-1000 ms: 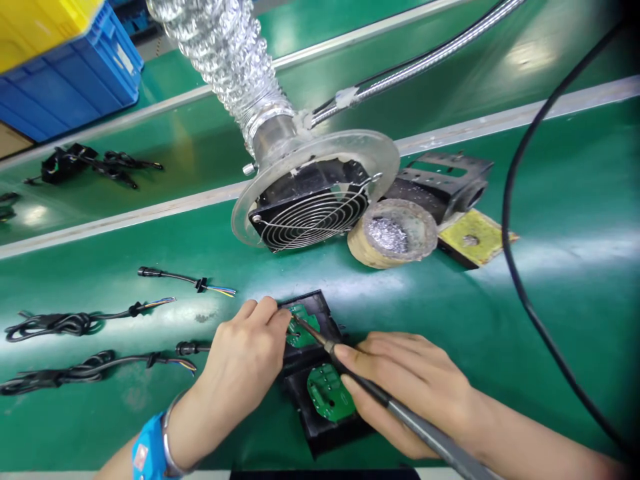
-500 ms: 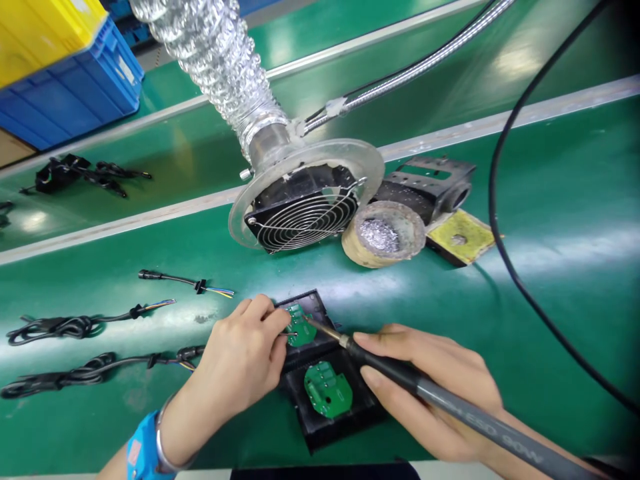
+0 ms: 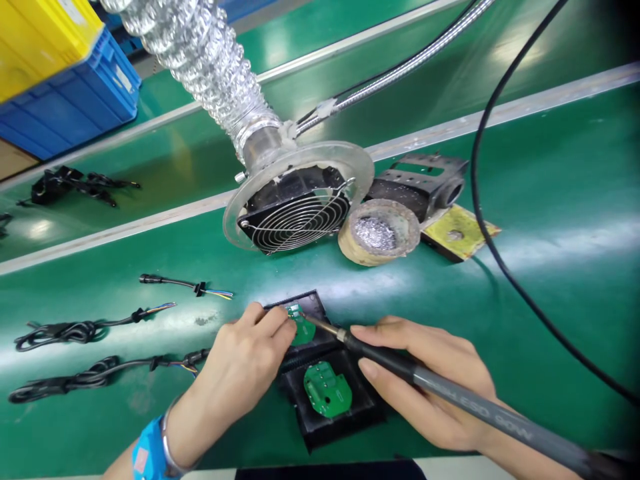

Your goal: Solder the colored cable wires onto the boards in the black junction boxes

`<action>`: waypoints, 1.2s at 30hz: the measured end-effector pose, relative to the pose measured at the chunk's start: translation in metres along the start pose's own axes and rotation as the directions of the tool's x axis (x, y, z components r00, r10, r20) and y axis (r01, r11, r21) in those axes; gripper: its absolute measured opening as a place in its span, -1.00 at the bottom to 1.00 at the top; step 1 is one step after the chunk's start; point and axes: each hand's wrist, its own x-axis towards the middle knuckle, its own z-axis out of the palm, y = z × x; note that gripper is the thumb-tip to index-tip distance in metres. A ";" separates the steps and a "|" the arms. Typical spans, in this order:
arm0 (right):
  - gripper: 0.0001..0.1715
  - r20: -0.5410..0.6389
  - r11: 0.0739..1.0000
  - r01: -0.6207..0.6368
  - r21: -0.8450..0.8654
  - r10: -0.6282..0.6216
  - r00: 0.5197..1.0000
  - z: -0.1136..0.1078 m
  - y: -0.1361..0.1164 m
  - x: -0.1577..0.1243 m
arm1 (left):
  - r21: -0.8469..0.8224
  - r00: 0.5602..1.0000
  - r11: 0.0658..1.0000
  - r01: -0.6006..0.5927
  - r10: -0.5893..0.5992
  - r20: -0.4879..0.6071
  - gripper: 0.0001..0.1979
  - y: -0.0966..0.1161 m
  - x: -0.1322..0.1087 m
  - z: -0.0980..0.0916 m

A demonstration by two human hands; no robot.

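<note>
My right hand [image 3: 425,380] grips a soldering iron [image 3: 450,393] by its dark handle. The iron's tip reaches the upper green circuit board [image 3: 304,331], close to my left fingertips. My left hand [image 3: 255,353] is closed in a pinch over that board's left side; its fingers hide whatever they hold. This board sits in a black fixture [image 3: 316,303]. A second green circuit board [image 3: 327,390] lies in the nearer black fixture [image 3: 345,430], between my hands, with neither hand on it.
A round fume extractor fan [image 3: 300,220] hangs from a foil duct [image 3: 200,67] beyond the fixtures. Beside it are a pot of metal shavings [image 3: 345,250], an iron stand [image 3: 420,187] and a yellow sponge [image 3: 457,233]. Black cables [image 3: 65,330] lie left; a black cord [image 3: 483,193] loops right.
My left hand has shifted slightly right and its fingers now cover more of the upper board. A thin metallic piece seen under them is now hidden. The iron's tip stays at that board.
</note>
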 end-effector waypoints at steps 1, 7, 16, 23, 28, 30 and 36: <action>-0.66 0.004 1.000 -0.003 -0.007 0.003 1.000 -0.001 -0.001 0.001 | -0.010 0.999 1.000 0.020 -0.020 -0.029 -0.87 0.002 0.000 0.003; -0.68 0.016 1.000 -0.005 -0.009 0.005 1.000 -0.004 -0.004 0.002 | -0.138 0.968 0.980 0.145 -0.169 -0.185 -0.87 0.011 0.001 0.017; -0.65 0.082 0.998 0.016 0.064 -0.021 0.996 0.001 -0.002 0.009 | -0.249 0.938 0.946 0.207 -0.265 -0.225 -0.85 0.014 0.001 0.020; -0.64 0.115 0.994 -0.016 0.108 0.003 0.993 0.002 0.002 0.008 | -0.273 0.916 0.938 0.215 -0.291 -0.276 -0.88 0.014 0.002 0.027; -0.65 0.120 0.994 -0.042 0.100 0.030 0.992 0.001 0.003 0.007 | -0.271 0.912 0.935 0.230 -0.304 -0.276 -0.87 0.015 0.004 0.026; -0.65 0.119 0.995 -0.037 0.095 0.025 0.993 0.001 0.003 0.007 | -0.267 0.915 0.936 0.230 -0.302 -0.268 -0.87 0.015 0.004 0.026; -0.60 0.135 0.997 0.041 0.059 -0.049 0.990 0.002 0.004 0.006 | -0.225 0.916 0.938 0.264 -0.317 -0.246 -0.87 0.017 0.006 0.026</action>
